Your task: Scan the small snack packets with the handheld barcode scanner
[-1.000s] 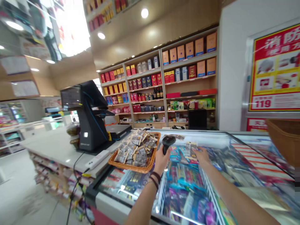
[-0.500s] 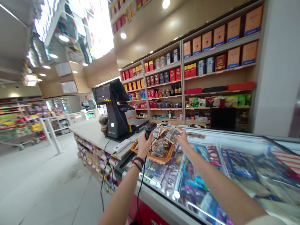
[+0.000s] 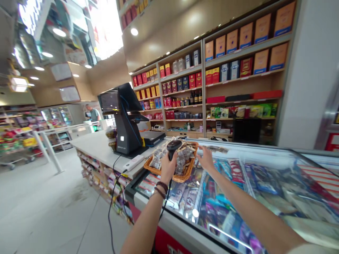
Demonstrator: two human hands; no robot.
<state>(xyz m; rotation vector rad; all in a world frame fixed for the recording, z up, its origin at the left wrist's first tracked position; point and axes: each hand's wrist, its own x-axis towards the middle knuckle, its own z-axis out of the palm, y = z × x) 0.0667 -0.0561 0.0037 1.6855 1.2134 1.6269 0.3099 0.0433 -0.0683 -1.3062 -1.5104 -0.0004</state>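
Note:
My left hand [image 3: 167, 167] grips a black barcode scanner [image 3: 173, 147] upright, its head over the near rim of an orange wicker basket [image 3: 188, 170] full of small packets [image 3: 182, 155]. A cord hangs from the scanner down past the freezer's front edge. My right hand [image 3: 205, 158] reaches out flat, fingers apart, at the basket's right side above the glass lid of the chest freezer [image 3: 238, 183]. It holds nothing that I can see.
A black checkout terminal [image 3: 124, 121] with its screen stands on the white counter [image 3: 92, 148] left of the basket, beside a white power strip [image 3: 133, 163]. Shelves of boxed goods [image 3: 212, 81] line the back wall. A person [image 3: 92, 113] stands far off left. Open floor lies at left.
The view swung left from the freezer towards the counter. My right hand let go of a packet by the basket and now is spread beside it. The scanner stayed in my left hand.

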